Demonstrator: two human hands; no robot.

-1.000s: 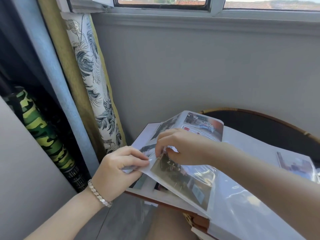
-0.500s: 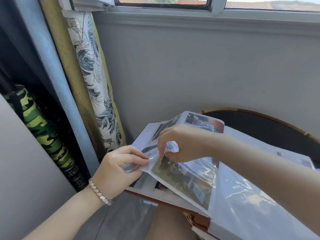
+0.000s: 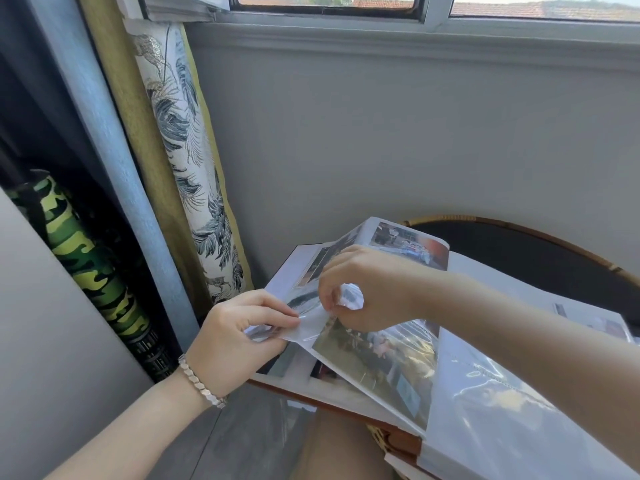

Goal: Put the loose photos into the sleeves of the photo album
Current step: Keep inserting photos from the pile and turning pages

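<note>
Album: photo album (image 3: 491, 271) lies open on the round table; brown stiff cover, white card pages, glossy clear sleeves.
Leaf: one leaf (image 3: 304, 337) is lifted off the album's L half, arched and bent, not flat; its free edge faces away from the spine.
Photo: landscape print (image 3: 381, 355) sits in that leaf's near sleeve; its long side runs along the leaf's free edge, slanting toward the album's near end.
L hand: your left hand (image 3: 239, 337) is at the album's L edge, thumb & forefinger pinching the leaf's corner.
R hand: your right hand (image 3: 374, 289) is over the album's L half, fingers curled, pinching a bunched bit of clear film (image 3: 351, 296) at the sleeve mouth; can't tell if it's part of the sleeve.
Bracelet: pale beaded bracelet (image 3: 202, 382) on your L wrist, near-L of the album.
Table: dark top, woven cane rim (image 3: 519, 230), curving beyond the album.
Curtain: leaf-print fabric curtain (image 3: 187, 161), L of the album.
Roll: green camo roll (image 3: 93, 268), far L of the album, leaning.
Wall: smooth grey wall (image 3: 381, 133) behind the album.
</note>
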